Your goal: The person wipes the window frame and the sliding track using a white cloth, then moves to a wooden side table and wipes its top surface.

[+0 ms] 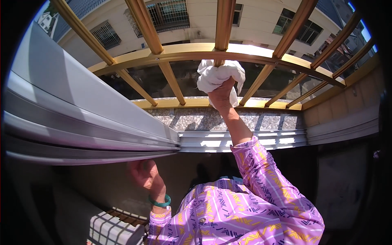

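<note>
My right hand reaches out through the window opening, closed on a crumpled white cloth. The cloth is wrapped around one upright bar of the gold-coloured window guard, just below its curved crossrail. Low on the left, my left hand hangs just under the white window sash, its fingers loosely bent and partly in shadow. Nothing shows in it, and I cannot tell whether it touches the sash. A green bangle circles that wrist.
Below the guard run a speckled stone sill and the white window track. A tiled side wall bounds the opening on the right. Outside stands a pale building with barred windows. A white box-like object sits low at the left.
</note>
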Demonstrator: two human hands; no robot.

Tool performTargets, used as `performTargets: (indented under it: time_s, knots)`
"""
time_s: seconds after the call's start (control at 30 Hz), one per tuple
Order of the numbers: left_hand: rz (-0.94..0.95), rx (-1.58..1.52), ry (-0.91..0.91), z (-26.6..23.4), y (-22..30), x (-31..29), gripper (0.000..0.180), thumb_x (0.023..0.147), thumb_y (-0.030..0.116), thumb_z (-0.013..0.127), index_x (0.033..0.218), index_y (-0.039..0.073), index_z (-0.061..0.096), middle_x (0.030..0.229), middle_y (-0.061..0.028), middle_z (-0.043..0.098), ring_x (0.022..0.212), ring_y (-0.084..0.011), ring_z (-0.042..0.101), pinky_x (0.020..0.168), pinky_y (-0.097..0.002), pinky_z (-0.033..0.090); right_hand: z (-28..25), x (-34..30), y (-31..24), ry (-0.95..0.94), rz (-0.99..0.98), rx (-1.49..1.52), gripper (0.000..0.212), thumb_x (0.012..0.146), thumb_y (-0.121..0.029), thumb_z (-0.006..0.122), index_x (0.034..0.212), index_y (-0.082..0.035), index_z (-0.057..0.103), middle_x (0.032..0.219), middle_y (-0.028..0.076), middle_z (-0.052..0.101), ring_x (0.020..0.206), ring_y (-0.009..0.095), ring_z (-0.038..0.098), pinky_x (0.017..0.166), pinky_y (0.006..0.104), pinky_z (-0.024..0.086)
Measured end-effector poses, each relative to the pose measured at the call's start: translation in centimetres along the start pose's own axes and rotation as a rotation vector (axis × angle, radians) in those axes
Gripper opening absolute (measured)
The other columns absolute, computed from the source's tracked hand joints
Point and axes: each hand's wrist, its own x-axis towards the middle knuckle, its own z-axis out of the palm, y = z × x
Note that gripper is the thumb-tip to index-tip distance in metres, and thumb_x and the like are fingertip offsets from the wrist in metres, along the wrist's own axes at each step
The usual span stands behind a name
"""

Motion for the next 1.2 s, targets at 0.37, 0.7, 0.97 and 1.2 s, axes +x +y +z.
performTargets:
  time_s: [0.37,0.7,0.97,1.2]
  knots:
    - [-0.035,0.167,0.163,-1.6,2.1,0.0,0.024,0.085,-0.002,0.053,0.108,0.003,0.052,0.105,-0.005,0.051,0.094,-0.0144,0.049,0.083,-0.0263,0.041,-1.6,-5.8,-3.5,-0.042,0.359,0.348,0.018,0.092,-0.016,0.049,0.107,-0.008,0.05,0.098,0.001,0.052,0.088,0.01,0.053,0.074,0.0237,0.047]
    - [-0.162,0.128,0.308,-1.9,4.6,-1.2,0.01,0.087,0.005,0.053,0.095,0.005,0.057,0.093,-0.0042,0.057,0.084,-0.0123,0.052,0.074,-0.026,0.041,10.5,1.3,-0.2,-0.167,-0.29,-0.177,0.032,0.072,-0.015,0.07,0.099,-0.006,0.055,0.089,0.005,0.058,0.083,0.017,0.057,0.075,0.0336,0.046]
    - [-0.233,0.15,0.366,-3.6,4.8,-2.5,0.012,0.085,0.008,0.056,0.097,0.004,0.057,0.093,-0.0044,0.058,0.082,-0.0122,0.053,0.074,-0.0253,0.042,2.5,-5.2,7.1,-0.534,-0.023,-0.402,0.032,0.067,-0.013,0.068,0.094,0.001,0.06,0.086,0.023,0.063,0.088,0.038,0.062,0.072,0.0401,0.05]
    - [-0.081,0.295,0.119,-1.7,5.0,0.3,0.053,0.076,0.013,0.067,0.124,0.003,0.044,0.116,-0.0079,0.05,0.108,-0.019,0.045,0.093,-0.0321,0.036,6.7,-0.3,-0.7,-0.389,0.009,-0.309,0.029,0.069,-0.011,0.066,0.091,0.006,0.058,0.081,0.022,0.063,0.081,0.035,0.063,0.069,0.0398,0.05]
